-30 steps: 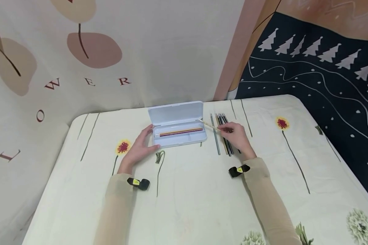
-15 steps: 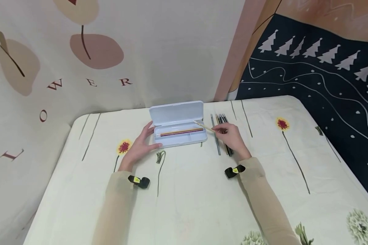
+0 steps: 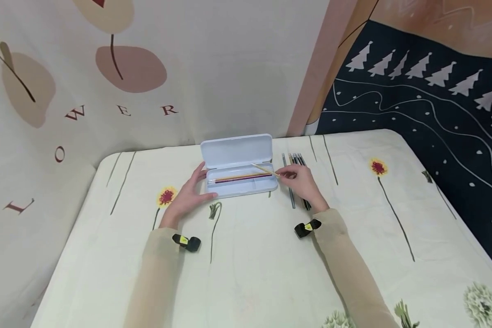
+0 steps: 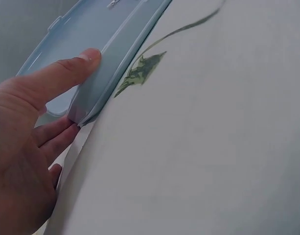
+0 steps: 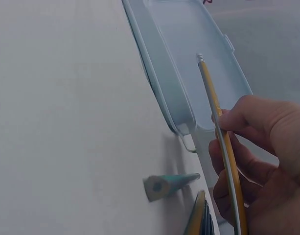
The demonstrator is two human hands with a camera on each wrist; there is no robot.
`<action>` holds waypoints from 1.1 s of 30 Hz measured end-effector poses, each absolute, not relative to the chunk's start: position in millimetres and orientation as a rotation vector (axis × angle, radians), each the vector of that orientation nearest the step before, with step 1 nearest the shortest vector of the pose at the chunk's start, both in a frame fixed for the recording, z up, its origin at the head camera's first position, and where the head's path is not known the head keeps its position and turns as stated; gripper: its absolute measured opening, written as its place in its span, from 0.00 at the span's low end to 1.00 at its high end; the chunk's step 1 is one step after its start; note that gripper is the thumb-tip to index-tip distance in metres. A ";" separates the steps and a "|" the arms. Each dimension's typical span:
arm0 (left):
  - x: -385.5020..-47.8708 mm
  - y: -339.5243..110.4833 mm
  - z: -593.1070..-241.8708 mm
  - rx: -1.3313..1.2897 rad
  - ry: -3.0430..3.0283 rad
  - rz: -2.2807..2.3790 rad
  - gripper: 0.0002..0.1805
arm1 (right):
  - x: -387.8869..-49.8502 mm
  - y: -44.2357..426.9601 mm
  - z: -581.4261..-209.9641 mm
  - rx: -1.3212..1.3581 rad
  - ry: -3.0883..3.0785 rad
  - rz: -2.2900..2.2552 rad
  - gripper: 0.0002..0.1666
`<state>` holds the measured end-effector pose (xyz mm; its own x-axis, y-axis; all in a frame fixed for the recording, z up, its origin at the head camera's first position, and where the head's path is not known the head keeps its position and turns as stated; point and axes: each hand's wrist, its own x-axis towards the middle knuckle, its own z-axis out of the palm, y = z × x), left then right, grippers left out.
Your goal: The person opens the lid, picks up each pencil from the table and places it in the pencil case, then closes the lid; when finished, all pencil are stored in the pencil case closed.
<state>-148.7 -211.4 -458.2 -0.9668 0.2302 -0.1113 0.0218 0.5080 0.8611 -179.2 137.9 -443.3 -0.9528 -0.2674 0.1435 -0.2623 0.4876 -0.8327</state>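
Observation:
A light-blue pencil case (image 3: 238, 151) stands with its lid up at the table's back edge. Several pencils (image 3: 239, 178) lie lengthwise in its tray. My left hand (image 3: 186, 197) holds the case at its left end, thumb on the front rim (image 4: 104, 66) and other fingers at the end wall. Between thumb and fingers, my right hand (image 3: 298, 182) pinches a yellow pencil (image 5: 213, 98). That pencil is slanted, its far end over the tray in the head view. Beneath and beside the right hand lie several dark pencils (image 3: 301, 159) and a grey-green pencil (image 3: 292, 198).
A white flowered cloth (image 3: 246, 255) covers the table. Right behind the case hangs a pale curtain (image 3: 238, 91) with printed letters. A dark cloth with white trees (image 3: 418, 100) hangs along the right side.
My right hand has moved left with the yellow pencil, bringing it from the case's right edge to above the tray. The left hand has kept its hold on the case.

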 end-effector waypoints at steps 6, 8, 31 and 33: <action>-149.9 -210.9 -459.0 0.216 2.532 1.433 0.58 | -182.9 130.9 -442.1 -0.523 2.689 -1.521 0.09; -150.5 -210.4 -459.4 0.215 2.535 1.428 0.58 | -184.2 127.3 -442.1 -0.538 2.679 -1.535 0.10; -150.7 -210.5 -458.7 0.175 2.522 1.429 0.58 | -211.2 78.0 -439.8 -0.680 2.586 -1.415 0.10; -150.6 -209.8 -458.2 0.183 2.527 1.428 0.58 | -212.8 76.6 -439.8 -0.681 2.591 -1.389 0.11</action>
<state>-150.6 -209.8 -458.2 -0.9651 0.2213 -0.1401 -0.0059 0.5163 0.8564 -212.8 76.6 -439.8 -0.8908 -0.4430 0.1008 -0.3293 0.4766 -0.8151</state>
